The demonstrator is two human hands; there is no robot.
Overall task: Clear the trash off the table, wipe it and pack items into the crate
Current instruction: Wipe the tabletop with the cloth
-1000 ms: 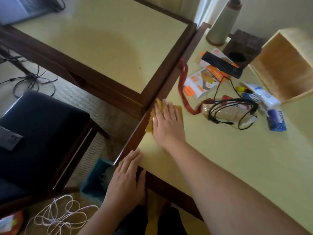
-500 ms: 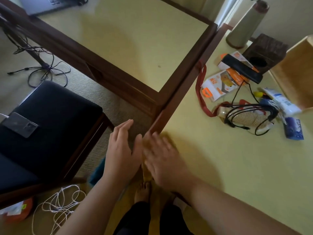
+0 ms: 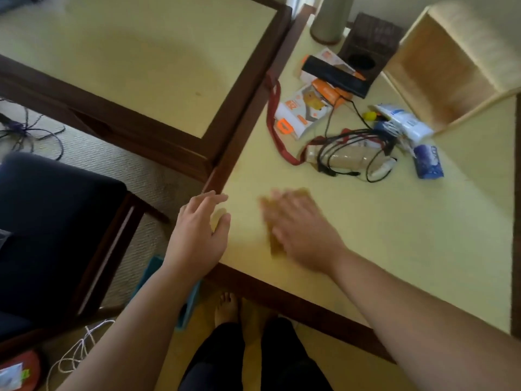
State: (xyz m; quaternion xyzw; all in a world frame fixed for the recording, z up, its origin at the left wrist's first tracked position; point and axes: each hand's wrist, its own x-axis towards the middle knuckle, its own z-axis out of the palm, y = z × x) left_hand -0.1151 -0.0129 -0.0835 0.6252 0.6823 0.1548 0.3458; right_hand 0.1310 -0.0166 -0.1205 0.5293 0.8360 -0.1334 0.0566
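My right hand (image 3: 298, 230) lies flat with spread fingers on a yellow cloth (image 3: 275, 248), pressing it onto the yellow tabletop (image 3: 394, 244) near the front left corner; the hand is motion-blurred. My left hand (image 3: 200, 232) is held open with straight fingers at the table's left edge, beside the corner, holding nothing. A wooden crate (image 3: 451, 69) lies on its side at the back right. In front of it lies a heap of items: orange-and-white boxes (image 3: 303, 114), a black bar (image 3: 335, 76), black cables (image 3: 352, 153), a white tube (image 3: 403, 122) and a blue pack (image 3: 428, 162).
A second yellow table (image 3: 135, 60) stands to the left, touching this one. A dark chair (image 3: 56, 230) is at the lower left, a teal bin (image 3: 158, 280) on the floor below the corner. A grey cylinder (image 3: 329, 18) and a dark woven box (image 3: 366, 43) stand at the back.
My right hand slid the cloth from the left rim towards me, then rightwards onto the tabletop. My left hand lifted off the front rim and now hovers open at the left edge.
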